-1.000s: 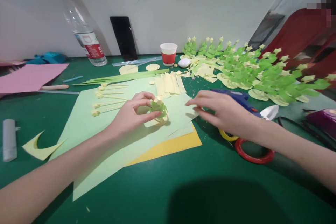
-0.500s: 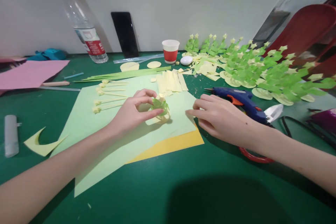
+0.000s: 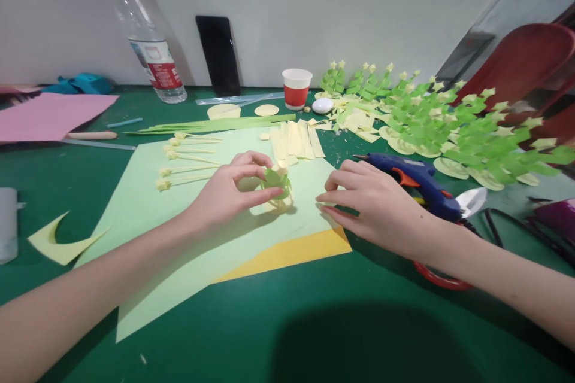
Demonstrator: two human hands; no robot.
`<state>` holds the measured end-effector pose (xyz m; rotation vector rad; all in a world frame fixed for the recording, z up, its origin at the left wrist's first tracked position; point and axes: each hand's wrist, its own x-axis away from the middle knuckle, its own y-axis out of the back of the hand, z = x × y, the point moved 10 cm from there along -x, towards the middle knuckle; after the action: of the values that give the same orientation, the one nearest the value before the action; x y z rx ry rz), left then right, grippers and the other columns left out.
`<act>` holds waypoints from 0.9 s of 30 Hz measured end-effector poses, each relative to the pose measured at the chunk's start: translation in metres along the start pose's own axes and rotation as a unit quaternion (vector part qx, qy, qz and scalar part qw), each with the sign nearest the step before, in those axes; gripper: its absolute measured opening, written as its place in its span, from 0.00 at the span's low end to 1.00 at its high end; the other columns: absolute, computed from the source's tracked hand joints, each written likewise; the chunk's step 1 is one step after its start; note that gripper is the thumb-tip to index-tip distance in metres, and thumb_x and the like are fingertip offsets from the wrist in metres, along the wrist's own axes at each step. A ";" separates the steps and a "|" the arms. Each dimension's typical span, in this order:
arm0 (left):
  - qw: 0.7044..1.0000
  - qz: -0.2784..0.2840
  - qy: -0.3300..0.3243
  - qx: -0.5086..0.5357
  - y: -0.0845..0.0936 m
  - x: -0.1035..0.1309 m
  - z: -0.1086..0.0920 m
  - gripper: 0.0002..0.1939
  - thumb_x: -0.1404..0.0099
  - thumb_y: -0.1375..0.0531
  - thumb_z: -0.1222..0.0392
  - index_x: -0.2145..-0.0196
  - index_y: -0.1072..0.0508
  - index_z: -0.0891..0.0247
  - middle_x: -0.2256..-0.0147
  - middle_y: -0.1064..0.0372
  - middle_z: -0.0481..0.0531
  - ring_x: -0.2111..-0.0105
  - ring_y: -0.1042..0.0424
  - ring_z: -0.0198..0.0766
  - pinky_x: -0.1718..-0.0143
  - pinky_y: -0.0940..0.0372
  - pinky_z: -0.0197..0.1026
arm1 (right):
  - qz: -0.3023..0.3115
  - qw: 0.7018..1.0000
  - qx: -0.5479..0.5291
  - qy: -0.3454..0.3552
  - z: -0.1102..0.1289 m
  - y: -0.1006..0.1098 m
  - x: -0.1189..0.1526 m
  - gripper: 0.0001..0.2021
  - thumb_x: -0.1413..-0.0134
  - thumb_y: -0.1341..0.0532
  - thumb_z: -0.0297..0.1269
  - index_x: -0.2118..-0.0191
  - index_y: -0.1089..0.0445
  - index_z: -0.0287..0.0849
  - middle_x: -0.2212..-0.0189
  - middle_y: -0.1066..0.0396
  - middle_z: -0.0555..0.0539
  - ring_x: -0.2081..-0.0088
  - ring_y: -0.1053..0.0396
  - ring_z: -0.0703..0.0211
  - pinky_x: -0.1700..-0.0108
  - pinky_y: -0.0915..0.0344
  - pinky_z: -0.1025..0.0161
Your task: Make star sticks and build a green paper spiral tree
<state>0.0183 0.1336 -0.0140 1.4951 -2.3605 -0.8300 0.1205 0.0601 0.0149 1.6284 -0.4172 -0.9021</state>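
My left hand point(image 3: 233, 188) pinches a small green paper plant point(image 3: 276, 179) between thumb and fingers. A pale yellow star tops the plant, and its round base rests on the light green sheet point(image 3: 171, 251). To the right, my right hand point(image 3: 363, 194) hovers by the sheet's edge, fingers apart and slightly curled, holding nothing I can see. Behind that hand lies a blue hot glue gun point(image 3: 413, 176). Several star-tipped paper stems point(image 3: 188, 170) lie left of my left hand. Pale yellow paper strips point(image 3: 296, 140) sit just beyond it.
Finished paper plants point(image 3: 453, 125) crowd the back right. A paper cup point(image 3: 296, 90), a phone point(image 3: 218, 57) and a water bottle point(image 3: 157, 63) stand at the back. Red-handled scissors point(image 3: 442, 278) lie under my right forearm. Pink paper point(image 3: 54, 114) is at the left.
The camera view has shifted slightly. My right thumb and fingers have spread a little apart. My left hand keeps hold of the paper plant in the same spot.
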 end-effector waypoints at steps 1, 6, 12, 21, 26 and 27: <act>1.000 -0.002 -0.003 0.000 0.000 0.000 0.001 0.08 0.49 0.39 0.52 0.78 0.29 0.59 0.60 0.35 0.49 0.61 0.35 0.46 0.52 0.43 0.52 | -0.003 1.000 -0.002 -0.016 -0.002 -0.002 -0.003 0.09 0.46 0.44 0.28 0.71 0.26 0.37 0.74 0.33 0.46 0.71 0.43 0.61 0.70 0.47 0.63; 1.000 -0.006 -0.025 -0.008 0.000 -0.002 0.002 0.09 0.49 0.39 0.50 0.77 0.28 0.58 0.60 0.35 0.48 0.61 0.35 0.44 0.51 0.43 0.50 | 0.011 0.999 0.016 -0.027 0.001 -0.018 -0.021 0.09 0.48 0.43 0.27 0.73 0.27 0.38 0.75 0.33 0.47 0.71 0.43 0.61 0.70 0.47 0.65; 0.999 -0.011 -0.033 -0.011 0.001 -0.002 0.001 0.10 0.50 0.39 0.49 0.77 0.28 0.58 0.61 0.34 0.47 0.61 0.34 0.44 0.52 0.43 0.49 | 0.028 0.998 0.060 -0.010 0.007 -0.025 -0.031 0.12 0.48 0.45 0.24 0.78 0.29 0.38 0.79 0.34 0.46 0.72 0.43 0.59 0.72 0.49 0.63; 0.999 -0.009 -0.036 0.007 0.000 -0.001 -0.002 0.08 0.50 0.39 0.54 0.77 0.29 0.60 0.61 0.35 0.48 0.60 0.35 0.43 0.53 0.43 0.48 | 0.046 0.993 0.106 -0.004 0.013 -0.032 -0.034 0.12 0.50 0.48 0.21 0.77 0.30 0.35 0.78 0.34 0.42 0.71 0.41 0.55 0.70 0.44 0.62; 1.000 -0.005 -0.022 0.011 0.000 0.000 -0.003 0.07 0.50 0.39 0.54 0.78 0.29 0.60 0.61 0.35 0.48 0.60 0.35 0.44 0.52 0.43 0.49 | 0.048 0.991 0.119 -0.024 0.005 -0.028 -0.031 0.11 0.50 0.48 0.21 0.75 0.31 0.33 0.77 0.34 0.41 0.71 0.41 0.54 0.69 0.42 0.61; 1.000 -0.004 -0.019 0.014 -0.001 0.000 -0.003 0.07 0.50 0.39 0.54 0.78 0.29 0.60 0.61 0.35 0.48 0.60 0.35 0.44 0.52 0.43 0.49 | 0.046 0.991 0.122 -0.029 0.003 -0.026 -0.030 0.11 0.50 0.49 0.22 0.75 0.31 0.33 0.76 0.34 0.41 0.71 0.41 0.54 0.69 0.42 0.61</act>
<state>0.0203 0.1326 -0.0118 1.5147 -2.4033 -0.8385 0.0944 0.0857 0.0004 1.7906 -0.6596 -0.8565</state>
